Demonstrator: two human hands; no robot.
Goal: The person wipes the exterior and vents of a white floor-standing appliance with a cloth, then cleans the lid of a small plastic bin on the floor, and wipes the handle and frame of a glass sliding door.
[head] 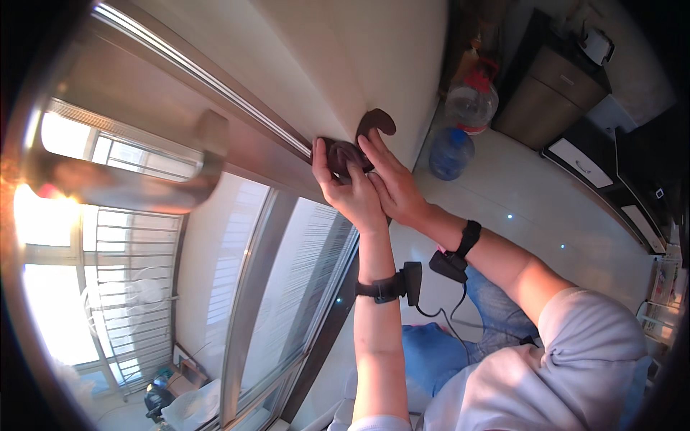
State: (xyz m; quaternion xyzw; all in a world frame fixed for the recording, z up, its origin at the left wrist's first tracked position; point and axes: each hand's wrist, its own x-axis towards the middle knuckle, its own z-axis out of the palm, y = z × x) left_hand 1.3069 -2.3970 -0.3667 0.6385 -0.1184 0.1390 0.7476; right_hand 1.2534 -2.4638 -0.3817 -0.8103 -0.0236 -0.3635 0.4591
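Observation:
A dark brown object (345, 155) with a curved, hook-like end lies between my hands, against the pale wall beside a metal window or door track. It looks folded or soft; its exact kind cannot be told. My left hand (353, 191) has its fingers curled around the lower left side, thumb pressed on its middle. My right hand (395, 186) cups the right side with fingers nearly straight, their tips beside the base of the curved end. The heels of both hands touch. Each wrist wears a black strap with a small black box, and cables run from the boxes.
At left are the metal track (215, 83), a sliding glass door (291, 269) and barred windows. Beyond my right hand, a large clear bottle (471, 102) and a blue bottle (452, 153) stand on the floor near dark cabinets (560, 81). A blue-covered seat (431, 353) is below.

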